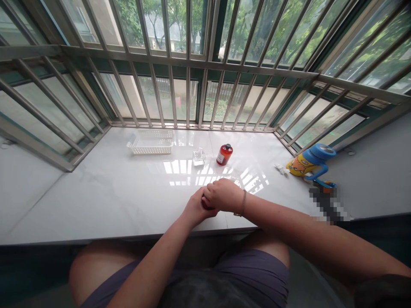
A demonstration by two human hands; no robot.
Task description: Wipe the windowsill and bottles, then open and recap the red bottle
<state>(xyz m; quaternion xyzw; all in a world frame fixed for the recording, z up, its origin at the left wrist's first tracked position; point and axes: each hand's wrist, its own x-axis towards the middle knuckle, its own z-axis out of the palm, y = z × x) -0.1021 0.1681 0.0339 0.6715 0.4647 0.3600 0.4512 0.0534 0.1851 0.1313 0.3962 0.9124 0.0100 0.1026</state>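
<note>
My two hands meet on the white marble sill (pixel 96 205), with my right hand (pixel 222 195) lying over my left hand (pixel 198 208). A small dark red object (pixel 206 204) shows between them, mostly hidden by my fingers, and its exact kind cannot be told. A metal chain bracelet (pixel 243 203) circles my right wrist. Nearest my hands, a little farther along the sill, stands a small clear glass container (pixel 199 157). Beside it is an upright red bottle with a black cap (pixel 224 154).
A white perforated plastic basket (pixel 150 143) lies at the back left. At the right stand a yellow cartoon-printed cup with a blue lid (pixel 310 161), small white pieces (pixel 281 169) and a pixelated blurred object (pixel 327 201). Steel window bars (pixel 170 92) rise behind the sill.
</note>
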